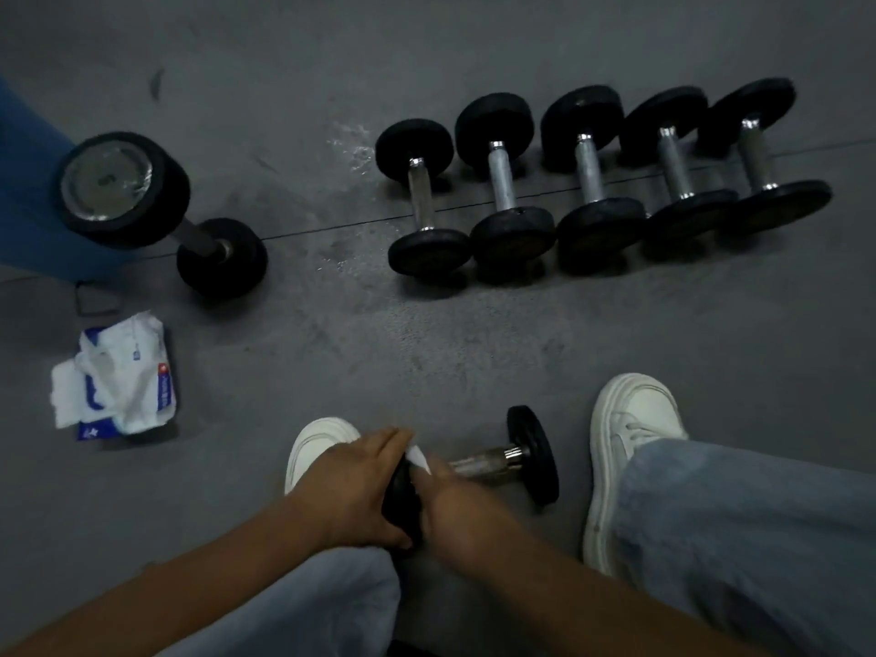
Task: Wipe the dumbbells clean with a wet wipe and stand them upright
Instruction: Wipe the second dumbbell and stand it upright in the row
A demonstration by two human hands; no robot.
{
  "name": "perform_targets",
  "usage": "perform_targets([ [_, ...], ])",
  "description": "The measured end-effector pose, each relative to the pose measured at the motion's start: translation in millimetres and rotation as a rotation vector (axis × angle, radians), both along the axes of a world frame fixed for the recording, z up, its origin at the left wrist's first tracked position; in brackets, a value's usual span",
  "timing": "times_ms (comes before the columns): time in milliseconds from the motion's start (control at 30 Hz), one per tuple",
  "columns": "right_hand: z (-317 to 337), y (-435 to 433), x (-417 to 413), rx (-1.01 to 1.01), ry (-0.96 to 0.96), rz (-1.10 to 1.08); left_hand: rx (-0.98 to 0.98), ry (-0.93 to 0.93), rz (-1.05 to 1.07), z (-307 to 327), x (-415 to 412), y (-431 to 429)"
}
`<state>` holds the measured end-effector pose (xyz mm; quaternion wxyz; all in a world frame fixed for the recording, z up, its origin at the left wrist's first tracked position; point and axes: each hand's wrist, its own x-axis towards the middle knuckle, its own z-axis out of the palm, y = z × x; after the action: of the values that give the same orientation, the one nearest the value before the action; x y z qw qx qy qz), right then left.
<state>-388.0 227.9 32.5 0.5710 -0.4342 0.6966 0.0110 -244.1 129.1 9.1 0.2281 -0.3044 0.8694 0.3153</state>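
A small black dumbbell (514, 455) with a metal handle lies on its side on the grey floor between my two white shoes. My left hand (353, 486) grips its near weight plate from the left. My right hand (455, 505) holds a white wet wipe (419, 457) against the inner face of that plate, by the handle. Several more dumbbells (588, 182) lie side by side in a row farther back on the right. One large dumbbell (156, 206) stands upright, seen at a slant, at the far left.
An open pack of wet wipes (123, 379) with crumpled wipes on it lies on the floor at the left. A blue object (28, 182) stands behind the large dumbbell. My shoes (625, 448) and jeans-clad legs flank the small dumbbell.
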Motion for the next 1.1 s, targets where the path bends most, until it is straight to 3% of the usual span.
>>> perform_targets([
  [167,-18,-27,-40,-0.035,0.289,-0.122,-0.070,0.110,0.185,14,8,-20],
  [233,-12,-38,-37,-0.055,0.282,-0.171,-0.102,0.169,0.230,16,7,-21],
  [333,-5,-47,-22,-0.100,0.117,-0.184,-0.080,0.051,0.165,13,-4,-22],
  [433,-15,-57,-39,-0.035,0.212,-0.332,-0.103,-0.126,0.119,9,-11,-40],
  [500,-18,-57,-39,-0.129,0.289,-0.198,-0.092,-0.154,0.133,9,-14,-55],
  [600,-21,-53,-33,-0.236,0.132,-0.096,-0.098,-0.055,0.128,17,-17,-65],
  [700,-24,-64,-53,-0.269,0.238,-0.277,-0.236,0.131,0.148,19,-13,-61],
  [767,-25,-68,-46,-0.315,0.233,-0.155,-0.309,0.184,0.151,17,-16,-54],
  [867,-15,-75,-29,-0.280,0.092,-0.034,-0.252,-0.009,0.076,13,-27,-47],
  [933,-29,-83,-48,-0.246,0.204,-0.171,-0.252,-0.126,0.024,13,-34,-54],
  [1000,-33,-91,-59,-0.259,0.326,-0.171,-0.264,-0.168,0.009,13,-40,-71],
  [1100,-32,-101,-43,-0.304,0.132,-0.014,-0.205,-0.167,0.059,12,-50,-106],
])
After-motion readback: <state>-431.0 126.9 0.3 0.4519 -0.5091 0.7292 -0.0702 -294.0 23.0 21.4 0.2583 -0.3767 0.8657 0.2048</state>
